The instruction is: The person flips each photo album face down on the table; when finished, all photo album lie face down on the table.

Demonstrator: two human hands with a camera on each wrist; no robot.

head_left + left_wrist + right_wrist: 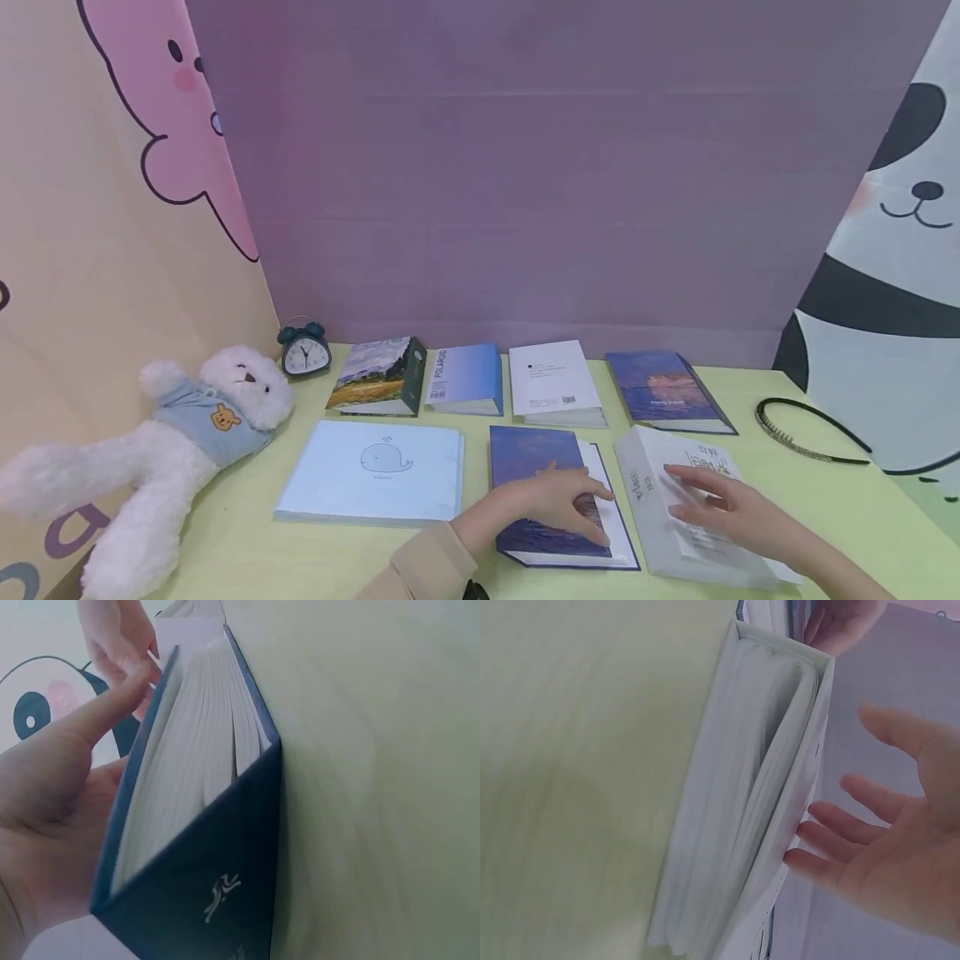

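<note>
A thick dark blue album (536, 454) with a sea picture on its cover lies in the front middle, its white page edges and spine showing in the left wrist view. Across this cover rests my left hand (566, 504), fingers spread, fingertips close to the album's right edge. Just to the right lies a thick white album (652, 533) with dark lettering. My right hand (738, 512) is over its cover with loose, parted fingers. In the right wrist view the fingertips (799, 859) are right at the cover, and the album's stacked page sleeves face the camera.
A light blue whale album (337, 483) lies left. Behind stand a landscape album (375, 371), a Polaroid album (480, 371), a white one (551, 371) and a blue one (660, 387). An alarm clock (306, 354) and plush toy (187, 433) are left, a headband (795, 450) right.
</note>
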